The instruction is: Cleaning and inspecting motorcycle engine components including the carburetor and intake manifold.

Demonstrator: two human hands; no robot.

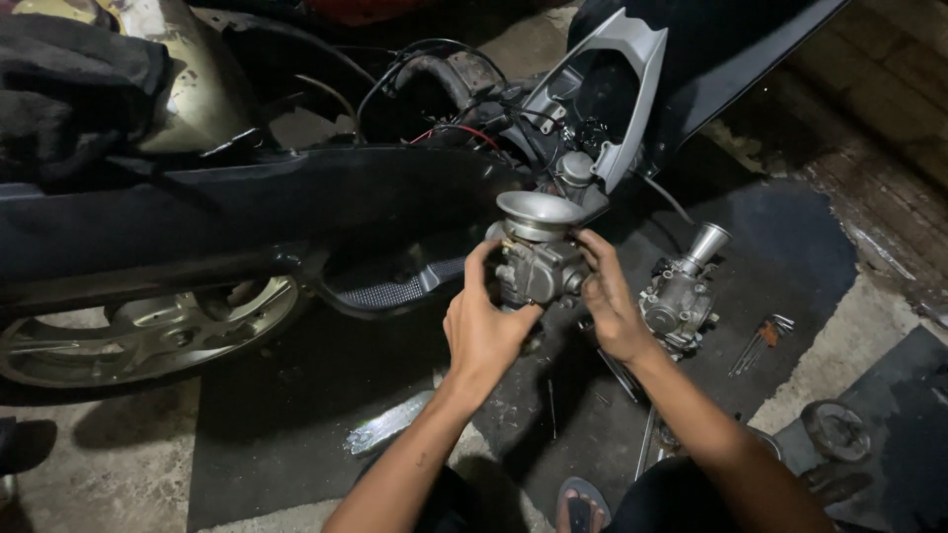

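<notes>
Motorcycle [247,212]: laid across the upper half of the view, dark side panel facing the camera, rear wheel [148,331] at lower left; a silver-grey fairing piece [617,94] is seen at its upper right, with exposed cables and hoses beside it.
Floor mat [326,424]: dark sheet spread on the concrete beneath the motorcycle and the hands.
Left hand [484,331]: raised in the centre, back toward the camera; fingers are curled around the left side of the held carburetor, thumb up against its body. Grip is closed on it.
Right hand [607,301]: fingers are wrapped on the right side of the same carburetor, closed on it.
Held carburetor [533,257]: metal body with a flared intake funnel on top, held upright in the air between both hands, just in front of the motorcycle's open engine bay.
Second carburetor [681,291]: lying on the mat just right of the right hand, funnel tilted up and right, not touched.
Hex key set [762,341]: lying on the mat, right of the second carburetor.
Sandal [581,503]: partly visible at the bottom edge.
</notes>
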